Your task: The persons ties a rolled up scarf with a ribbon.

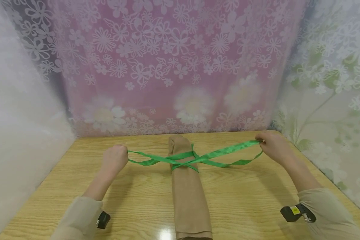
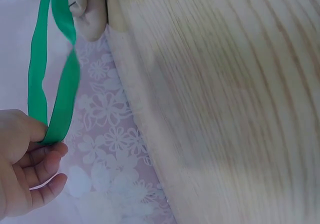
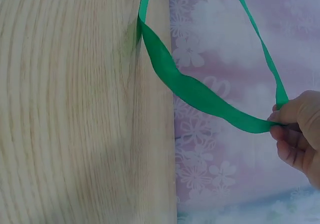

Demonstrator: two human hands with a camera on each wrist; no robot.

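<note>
A tan roll of cloth (image 1: pixel 187 186) lies lengthwise down the middle of the wooden table (image 1: pixel 243 200). A green ribbon (image 1: pixel 204 158) crosses over its far part, its strands knotted at the roll. My left hand (image 1: pixel 115 159) pinches one ribbon loop (image 2: pixel 55 109) to the left of the roll. My right hand (image 1: pixel 273 145) pinches the other loop (image 3: pixel 210 99) to the right, held a little above the table. Both loops are pulled taut, away from each other. The end of the roll (image 2: pixel 87 9) shows at the top of the left wrist view.
Flowered pink curtain (image 1: pixel 180 66) hangs behind the table, with white and green flowered curtains (image 1: pixel 333 93) on both sides. The table's far edge (image 3: pixel 167 134) runs close behind the ribbon. A black wrist strap (image 1: pixel 297 213) sits on each sleeve.
</note>
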